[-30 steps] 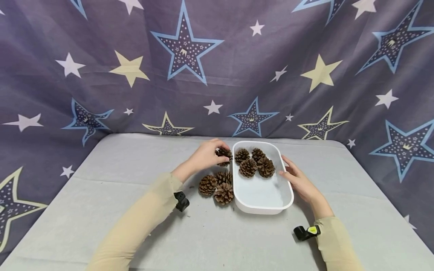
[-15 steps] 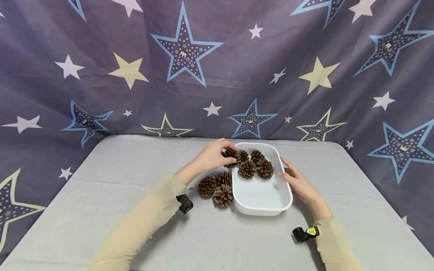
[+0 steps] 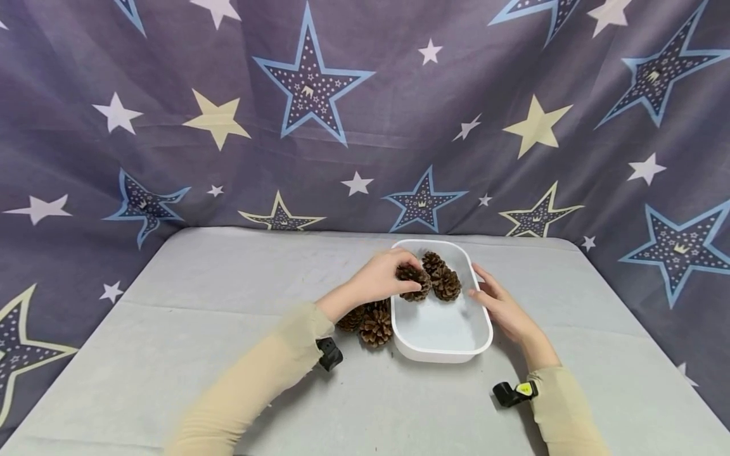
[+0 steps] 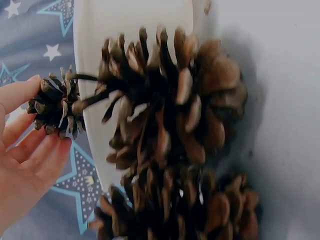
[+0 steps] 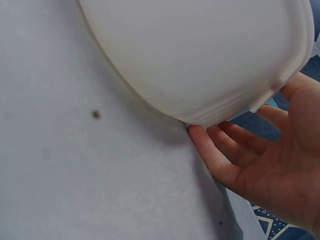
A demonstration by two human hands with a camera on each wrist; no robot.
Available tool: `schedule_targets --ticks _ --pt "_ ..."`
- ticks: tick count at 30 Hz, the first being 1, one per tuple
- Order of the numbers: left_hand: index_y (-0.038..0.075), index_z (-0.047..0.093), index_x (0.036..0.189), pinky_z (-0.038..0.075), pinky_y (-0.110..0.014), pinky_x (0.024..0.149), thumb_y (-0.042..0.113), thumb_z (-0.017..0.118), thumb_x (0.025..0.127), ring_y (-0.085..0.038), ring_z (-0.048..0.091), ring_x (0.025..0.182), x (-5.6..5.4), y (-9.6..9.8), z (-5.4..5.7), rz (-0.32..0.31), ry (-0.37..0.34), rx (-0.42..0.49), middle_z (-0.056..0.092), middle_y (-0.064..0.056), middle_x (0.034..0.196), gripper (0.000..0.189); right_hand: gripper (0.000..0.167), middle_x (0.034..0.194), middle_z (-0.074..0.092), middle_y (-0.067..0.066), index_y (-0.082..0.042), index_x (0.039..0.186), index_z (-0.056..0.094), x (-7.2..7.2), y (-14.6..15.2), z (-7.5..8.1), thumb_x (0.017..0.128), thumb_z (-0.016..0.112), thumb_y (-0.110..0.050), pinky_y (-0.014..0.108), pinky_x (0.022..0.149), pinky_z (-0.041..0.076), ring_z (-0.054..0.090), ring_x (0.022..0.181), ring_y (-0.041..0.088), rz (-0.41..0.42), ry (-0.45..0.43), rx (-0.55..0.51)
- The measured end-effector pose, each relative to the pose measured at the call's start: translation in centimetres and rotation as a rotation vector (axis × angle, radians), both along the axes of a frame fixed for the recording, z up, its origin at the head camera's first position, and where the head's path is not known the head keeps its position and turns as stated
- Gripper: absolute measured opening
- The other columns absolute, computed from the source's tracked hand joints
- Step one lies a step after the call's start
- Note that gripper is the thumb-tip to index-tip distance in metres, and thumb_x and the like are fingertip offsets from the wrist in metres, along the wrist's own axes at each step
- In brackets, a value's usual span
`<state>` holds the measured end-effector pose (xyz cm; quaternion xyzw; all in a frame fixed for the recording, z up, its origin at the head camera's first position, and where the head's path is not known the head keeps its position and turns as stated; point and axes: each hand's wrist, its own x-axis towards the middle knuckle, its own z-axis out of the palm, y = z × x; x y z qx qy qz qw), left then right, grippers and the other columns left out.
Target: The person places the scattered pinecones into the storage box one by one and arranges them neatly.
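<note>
My left hand [image 3: 383,273] holds a brown pine cone [image 3: 415,288] between thumb and fingers, over the left side of a white plastic tub [image 3: 441,351]. In the left wrist view the held pine cone [image 4: 56,107] shows beyond the tub's rim. Two other pine cones [image 3: 447,285] are visible inside the tub toward its far end; my left hand and its cone cover the spot beside them. My right hand [image 3: 504,307] grips the tub's right side, thumb at the rim. The right wrist view has its fingers [image 5: 220,160] against the tub's outer wall [image 5: 190,65].
Several pine cones [image 3: 376,328] lie on the grey cloth-covered table [image 3: 296,266] against the tub's left side, partly hidden by my left wrist. Two loom large in the left wrist view, the nearer cone [image 4: 175,210] below. A star-patterned curtain [image 3: 365,114] hangs behind the table.
My left hand has carried the pine cone rightward from beside the tub, over its left rim, to above the inside. The right hand has kept its grip on the tub.
</note>
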<state>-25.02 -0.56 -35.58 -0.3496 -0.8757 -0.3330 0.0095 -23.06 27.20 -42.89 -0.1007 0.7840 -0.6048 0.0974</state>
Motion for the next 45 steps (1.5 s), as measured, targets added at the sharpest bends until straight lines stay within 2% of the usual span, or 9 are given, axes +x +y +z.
schedule_targets --ticks 6,10,15,20,26,31,36,45 --pt "0.015 0.063 0.107 0.045 -0.022 0.086 0.028 0.069 0.079 -0.01 0.054 0.096 0.4 1.3 -0.3 -0.037 -0.007 -0.019 0.059 0.001 0.106 0.031 0.066 0.138 0.028 0.031 -0.016 0.147 0.009 0.0 0.1 -0.1 0.094 0.047 -0.02 0.041 0.083 0.05 0.048 0.11 0.036 -0.005 -0.002 0.005" --pt "0.016 0.063 0.106 0.045 -0.02 0.082 0.028 0.069 0.08 -0.008 0.054 0.094 0.5 2.0 -0.5 -0.059 -0.016 -0.044 0.059 0.002 0.104 0.03 0.066 0.139 0.027 0.031 -0.016 0.147 0.008 -0.1 0.1 -0.1 0.094 0.047 -0.02 0.041 0.082 0.051 0.049 0.11 0.037 -0.011 -0.005 0.007" --pt "0.015 0.063 0.106 0.045 -0.019 0.083 0.028 0.069 0.08 -0.008 0.055 0.094 0.4 2.8 -0.9 -0.073 -0.017 -0.071 0.06 0.003 0.103 0.03 0.067 0.139 0.026 0.031 -0.016 0.147 0.008 -0.1 0.0 0.0 0.094 0.047 -0.02 0.042 0.08 0.052 0.05 0.108 0.037 -0.007 -0.013 0.004" --pt "0.017 0.062 0.106 0.044 -0.019 0.083 0.03 0.069 0.08 -0.008 0.054 0.094 0.6 3.9 -0.8 -0.09 -0.013 -0.111 0.06 0.004 0.106 0.03 0.065 0.138 0.027 0.031 -0.016 0.147 0.008 -0.1 0.2 0.1 0.094 0.046 -0.021 0.04 0.08 0.052 0.049 0.108 0.037 -0.007 -0.001 0.013" --pt "0.017 0.062 0.107 0.042 -0.019 0.088 0.029 0.069 0.08 -0.008 0.054 0.099 0.7 5.0 -1.1 -0.096 -0.008 -0.137 0.06 0.003 0.109 0.031 0.066 0.138 0.026 0.032 -0.015 0.147 0.007 0.1 0.0 0.1 0.094 0.046 -0.021 0.041 0.081 0.051 0.049 0.109 0.037 0.001 -0.006 0.004" --pt "0.017 0.062 0.107 0.041 -0.019 0.091 0.029 0.07 0.079 -0.009 0.054 0.102 0.5 5.5 -1.7 -0.106 0.013 -0.147 0.06 0.004 0.11 0.031 0.065 0.138 0.027 0.03 -0.016 0.147 0.008 0.0 -0.1 0.2 0.094 0.046 -0.021 0.038 0.082 0.051 0.048 0.11 0.035 -0.003 0.003 0.006" --pt "0.018 0.063 0.106 0.042 -0.018 0.088 0.029 0.07 0.079 -0.008 0.054 0.098 0.5 6.1 -2.3 -0.106 0.014 -0.159 0.058 0.005 0.107 0.03 0.065 0.139 0.026 0.03 -0.016 0.147 0.008 -0.1 0.0 0.1 0.094 0.046 -0.021 0.037 0.081 0.051 0.049 0.109 0.031 0.004 0.004 0.009" --pt "0.018 0.063 0.107 0.043 -0.018 0.086 0.026 0.07 0.079 -0.008 0.054 0.097 0.8 6.7 -2.7 -0.093 -0.014 -0.162 0.057 0.005 0.108 0.03 0.065 0.14 0.024 0.03 -0.016 0.147 0.007 -0.2 0.0 0.0 0.095 0.045 -0.023 0.038 0.082 0.051 0.047 0.111 0.035 0.013 0.01 0.011"
